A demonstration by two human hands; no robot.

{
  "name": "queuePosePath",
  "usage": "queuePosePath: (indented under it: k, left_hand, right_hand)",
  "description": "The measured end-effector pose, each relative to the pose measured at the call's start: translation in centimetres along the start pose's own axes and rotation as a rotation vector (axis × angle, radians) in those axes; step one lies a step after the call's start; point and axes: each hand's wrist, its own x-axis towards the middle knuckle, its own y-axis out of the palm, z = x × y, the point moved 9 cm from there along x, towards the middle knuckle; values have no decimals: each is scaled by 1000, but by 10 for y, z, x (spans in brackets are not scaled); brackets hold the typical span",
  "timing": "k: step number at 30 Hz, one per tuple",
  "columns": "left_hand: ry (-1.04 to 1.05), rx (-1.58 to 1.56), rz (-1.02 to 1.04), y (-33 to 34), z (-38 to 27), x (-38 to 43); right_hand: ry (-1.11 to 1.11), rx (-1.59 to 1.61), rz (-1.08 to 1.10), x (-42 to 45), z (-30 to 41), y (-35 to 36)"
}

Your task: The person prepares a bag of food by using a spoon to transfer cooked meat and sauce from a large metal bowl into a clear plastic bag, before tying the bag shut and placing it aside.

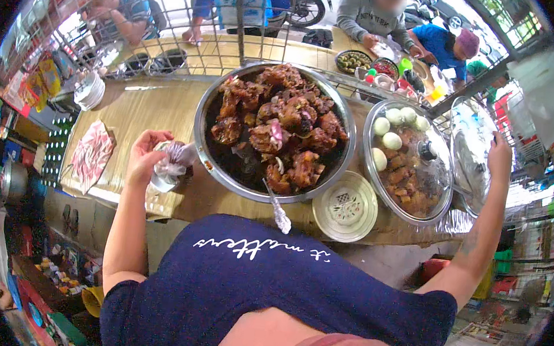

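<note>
My left hand [144, 155] grips a bunched clear plastic bag [177, 154] above the table, left of a big steel basin. A white dish or cup [163, 183] shows just under the bag. Browned meat pieces [286, 120] in dark sauce fill the basin [199, 164]. A spoon with a wrapped handle [281, 217] leans over its near rim. Out to the right, my right hand [500, 154] holds the outer edge of a shiny lid [470, 134]; its fingertips are partly hidden. Between basin and lid stands a glass-covered pan [442, 213] with peeled eggs [392, 140] and diced meat [405, 185].
A patterned plate [345, 203] lies by the basin's near right side. A pink cloth [92, 153] and stacked white saucers [89, 91] occupy the left of the wooden table [136, 103]. Beyond a wire grille [242, 24], several people sit at a counter [208, 53] with condiment bowls [354, 62].
</note>
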Motion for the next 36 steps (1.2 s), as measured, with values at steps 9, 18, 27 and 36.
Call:
queuePosePath:
  k: [9, 18, 27, 36]
  left_hand:
    - [88, -87, 91, -19, -8, 2]
    - [152, -32, -38, -115, -13, -19]
    - [235, 201, -203, -230, -13, -34]
    - [-21, 1595, -167, -277, 11, -22]
  right_hand:
    - [-294, 330, -27, -68, 191, -126]
    - [-626, 637, 5, -93, 398, -151]
    - [-771, 582, -94, -113, 482, -122]
    - [-800, 535, 48, -116, 504, -112]
